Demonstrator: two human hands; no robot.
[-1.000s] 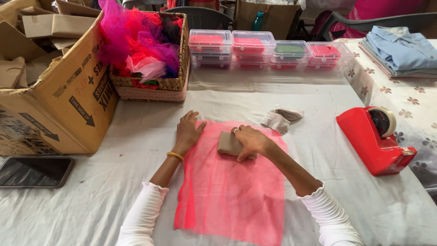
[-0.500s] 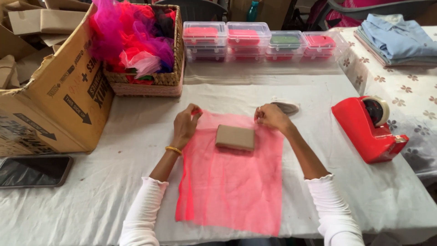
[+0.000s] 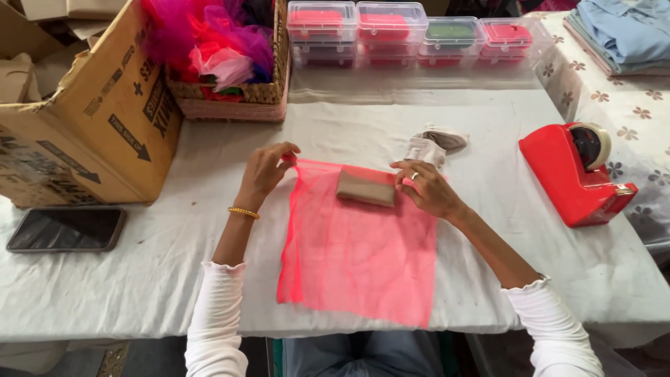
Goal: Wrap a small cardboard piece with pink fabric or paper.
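A sheet of pink net fabric (image 3: 356,258) lies flat on the white tablecloth, its near edge hanging over the table front. A small brown paper-wrapped block (image 3: 366,188) rests on the far part of the net. My left hand (image 3: 265,171) pinches the net's far left corner and lifts it slightly. My right hand (image 3: 427,188), with a ring, touches the block's right end and the net's far right edge.
A red tape dispenser (image 3: 576,174) stands at the right. A crumpled pale cloth (image 3: 433,143) lies beyond the net. A cardboard box (image 3: 91,112), a basket of bright net fabric (image 3: 223,49), lidded plastic boxes (image 3: 412,31) and a black phone (image 3: 66,229) surround the area.
Both hands have drawn the far edge of the net toward me, so the block now sits at that edge. My right hand moved from the far corner to the block.
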